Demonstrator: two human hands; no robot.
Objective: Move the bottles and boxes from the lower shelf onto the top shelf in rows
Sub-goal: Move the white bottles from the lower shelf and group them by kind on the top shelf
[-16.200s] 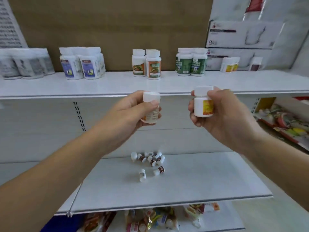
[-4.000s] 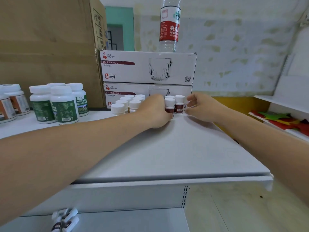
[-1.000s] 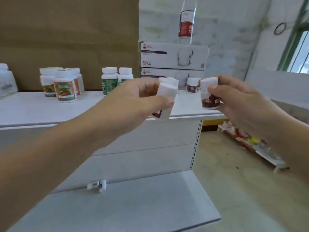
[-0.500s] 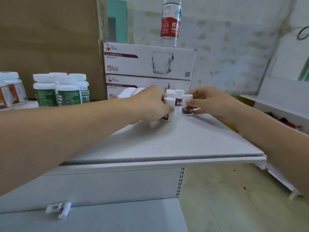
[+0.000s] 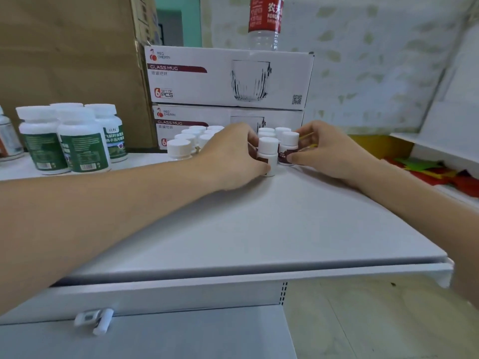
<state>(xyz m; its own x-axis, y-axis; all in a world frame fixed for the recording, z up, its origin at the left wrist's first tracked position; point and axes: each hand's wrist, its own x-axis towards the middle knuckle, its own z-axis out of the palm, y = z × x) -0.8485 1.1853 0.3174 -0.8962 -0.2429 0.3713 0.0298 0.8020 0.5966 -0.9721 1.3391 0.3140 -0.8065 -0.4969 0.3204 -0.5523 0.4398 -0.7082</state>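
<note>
On the top shelf point(image 5: 259, 229), my left hand point(image 5: 230, 156) grips a small white bottle with a brown label point(image 5: 268, 154), which stands upright on the shelf. My right hand point(image 5: 329, 151) holds a second small brown-label bottle point(image 5: 288, 147) just to its right, also standing. Behind them stand two more of the same kind point(image 5: 274, 130). To the left stands a cluster of small white-capped bottles point(image 5: 191, 141). On the lower shelf point(image 5: 181, 338) two small bottles point(image 5: 94, 320) lie on their sides.
Several green-label bottles point(image 5: 75, 141) stand at the left of the top shelf. Two stacked glass-mug boxes point(image 5: 228, 76) sit at the back with a water bottle point(image 5: 264, 19) on top. A cardboard box point(image 5: 67, 53) fills the back left. Coloured packets point(image 5: 435, 174) lie on a shelf at right.
Both hands have set their small bottles down closer to the row at the back of the top shelf. A second ago the bottles were held in the air in front of the shelf.
</note>
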